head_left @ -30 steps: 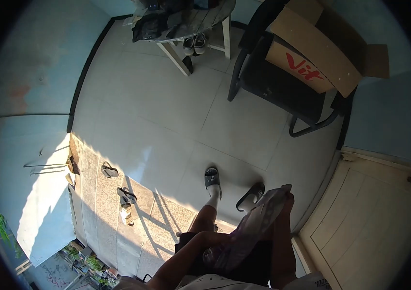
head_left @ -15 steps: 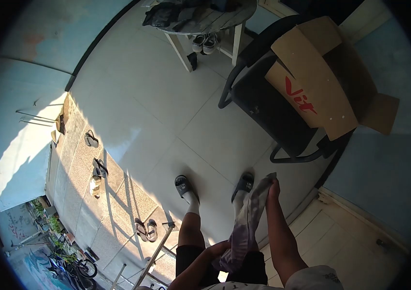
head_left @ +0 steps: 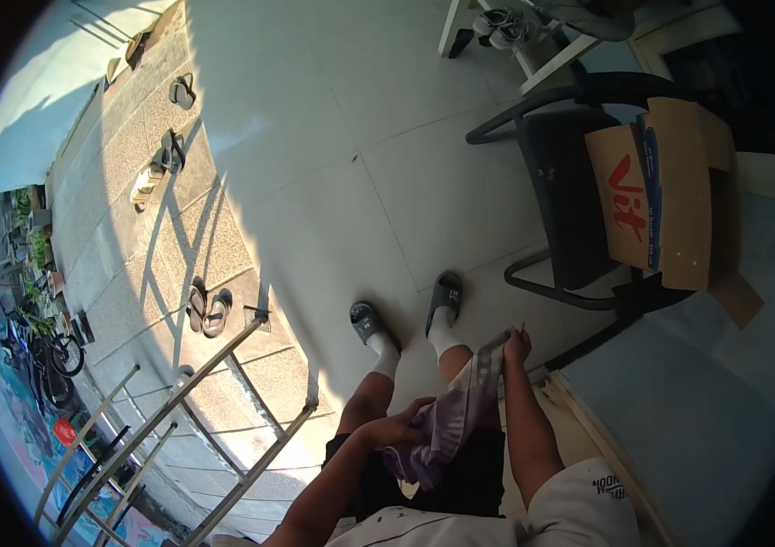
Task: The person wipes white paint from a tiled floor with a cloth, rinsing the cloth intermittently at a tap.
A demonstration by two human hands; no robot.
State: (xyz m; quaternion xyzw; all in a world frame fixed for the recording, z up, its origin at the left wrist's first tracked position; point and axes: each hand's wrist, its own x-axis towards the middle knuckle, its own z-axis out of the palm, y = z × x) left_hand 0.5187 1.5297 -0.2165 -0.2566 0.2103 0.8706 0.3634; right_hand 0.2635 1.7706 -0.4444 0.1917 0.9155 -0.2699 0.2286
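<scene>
A grey and purple patterned cloth (head_left: pixel 456 415) stretches between my two hands above my lap. On the left, my left hand (head_left: pixel 403 424) grips its bunched lower part, with a fold hanging below the fingers. My right hand (head_left: pixel 516 348) pinches the narrow upper end on the right. Part of the cloth lies over the dark shorts (head_left: pixel 360 479). My feet, in white socks and dark slides (head_left: pixel 445 296), stand on the tiles beyond it.
A black chair (head_left: pixel 565 201) holds an open cardboard box (head_left: pixel 620 196) at the right. Shoes (head_left: pixel 499 27) sit under a table at the top. Sandals (head_left: pixel 214 313) lie on sunlit paving, left. A metal rack (head_left: pixel 255 401) stands at the lower left.
The view has turned and shifted, bringing the metal rack further in. The cloth is now held lower and more slanted, its lower part more bunched at my left hand.
</scene>
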